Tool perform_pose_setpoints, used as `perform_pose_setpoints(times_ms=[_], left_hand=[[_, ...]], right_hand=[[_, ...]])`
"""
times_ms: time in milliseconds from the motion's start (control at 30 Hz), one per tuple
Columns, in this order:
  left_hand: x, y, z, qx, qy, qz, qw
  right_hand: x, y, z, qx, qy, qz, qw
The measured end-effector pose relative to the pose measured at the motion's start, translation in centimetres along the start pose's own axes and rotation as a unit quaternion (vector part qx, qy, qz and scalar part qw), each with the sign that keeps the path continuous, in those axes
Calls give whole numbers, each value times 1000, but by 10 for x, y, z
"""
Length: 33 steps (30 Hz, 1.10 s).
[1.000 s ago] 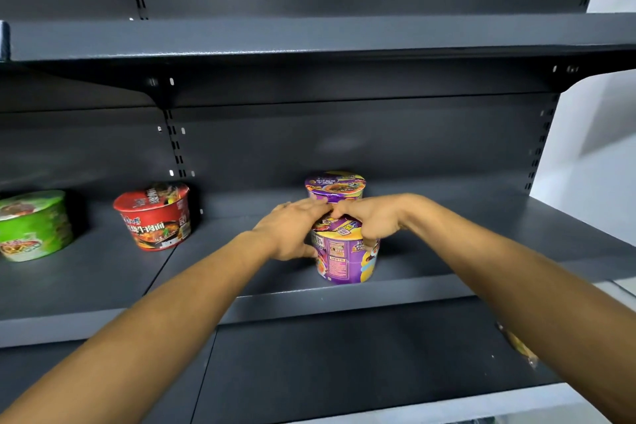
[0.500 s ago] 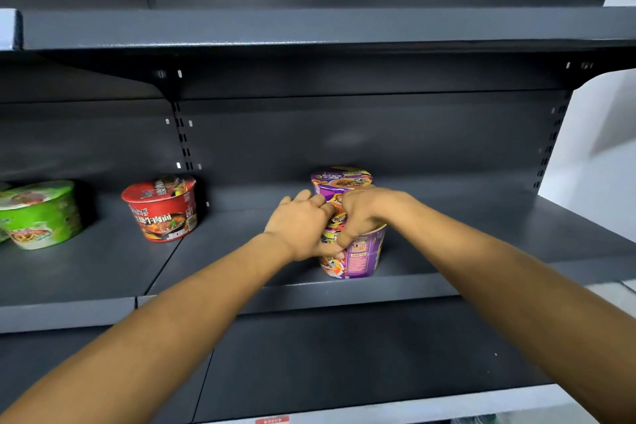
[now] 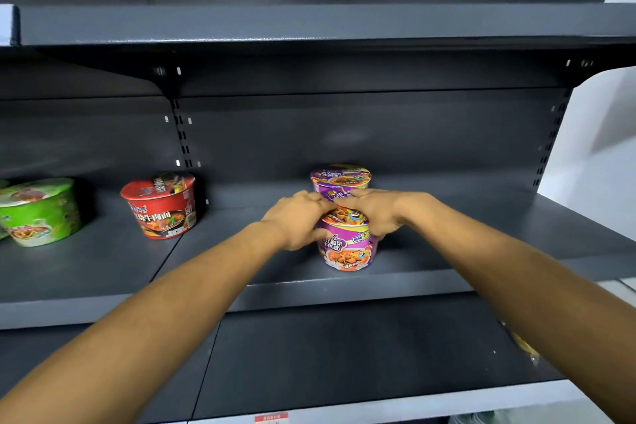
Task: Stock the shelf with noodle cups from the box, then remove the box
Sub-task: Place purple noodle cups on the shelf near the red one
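Note:
A purple noodle cup (image 3: 348, 248) stands upright near the front of the dark grey shelf (image 3: 344, 289). My left hand (image 3: 297, 218) grips its left side and my right hand (image 3: 373, 212) grips its top right, both over the lid. A second purple noodle cup (image 3: 340, 179) stands directly behind it, further back on the shelf. A red noodle cup (image 3: 161, 205) and a green noodle cup (image 3: 39, 212) sit further left on the same shelf. The box is not in view.
An upper shelf (image 3: 309, 24) overhangs the working shelf. A lower shelf (image 3: 344, 354) lies below, with a small yellowish packet (image 3: 525, 346) at its right. A white wall (image 3: 602, 165) bounds the right end. Bare shelf surface extends right of the purple cups.
The front purple cup has been turned so its front label now faces me, while both hands stayed on its top. The camera view shifted slightly.

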<state>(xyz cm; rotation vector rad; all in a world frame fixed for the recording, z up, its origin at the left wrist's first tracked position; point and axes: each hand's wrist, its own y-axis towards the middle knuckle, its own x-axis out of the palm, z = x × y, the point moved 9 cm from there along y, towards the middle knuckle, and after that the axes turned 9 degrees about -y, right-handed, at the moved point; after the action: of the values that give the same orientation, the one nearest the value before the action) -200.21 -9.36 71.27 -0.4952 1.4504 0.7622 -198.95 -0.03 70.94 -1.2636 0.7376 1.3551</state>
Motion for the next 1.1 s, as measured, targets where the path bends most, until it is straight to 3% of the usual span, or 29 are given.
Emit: perform_pose_setpoints(times_ms=[333, 1100], left_hand=[[-11, 2, 15, 4, 20, 59, 998], [-11, -5, 15, -4, 5, 29, 1000]], right_hand=[[-9, -1, -6, 35, 30, 31, 998], [-9, -2, -6, 26, 49, 30, 998]])
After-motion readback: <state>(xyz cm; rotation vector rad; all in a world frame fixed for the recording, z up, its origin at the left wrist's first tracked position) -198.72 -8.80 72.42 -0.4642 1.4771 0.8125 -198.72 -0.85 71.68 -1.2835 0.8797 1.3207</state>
